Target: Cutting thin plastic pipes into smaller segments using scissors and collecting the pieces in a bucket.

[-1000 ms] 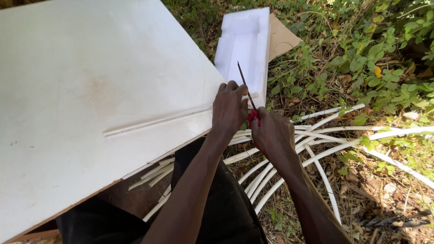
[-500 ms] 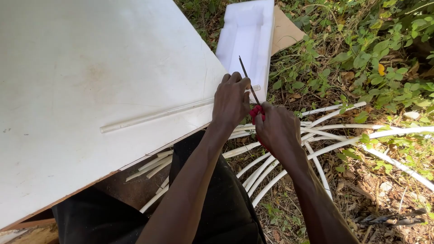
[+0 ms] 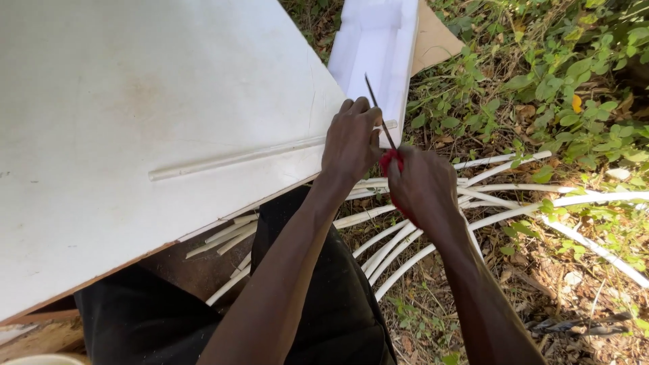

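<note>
My left hand [image 3: 350, 142] presses down on the right end of a long thin white strip [image 3: 230, 160] that lies across a big white board [image 3: 135, 101]. My right hand [image 3: 420, 184] grips the red handle of a thin dark blade [image 3: 378, 108], whose tip points up and away just beside my left fingers at the board's right edge. The strip's end under my left hand is hidden.
Several long white strips [image 3: 433, 216] lie fanned on the ground below my hands. A white foam tray [image 3: 376, 47] on brown cardboard [image 3: 436, 40] rests past the board. Green weeds [image 3: 568, 74] and dry leaves cover the right side. My dark-clothed lap [image 3: 324, 304] is below.
Both hands stay at the strip's end by the board's edge. The blade has shifted slightly, and the view has drifted a little.
</note>
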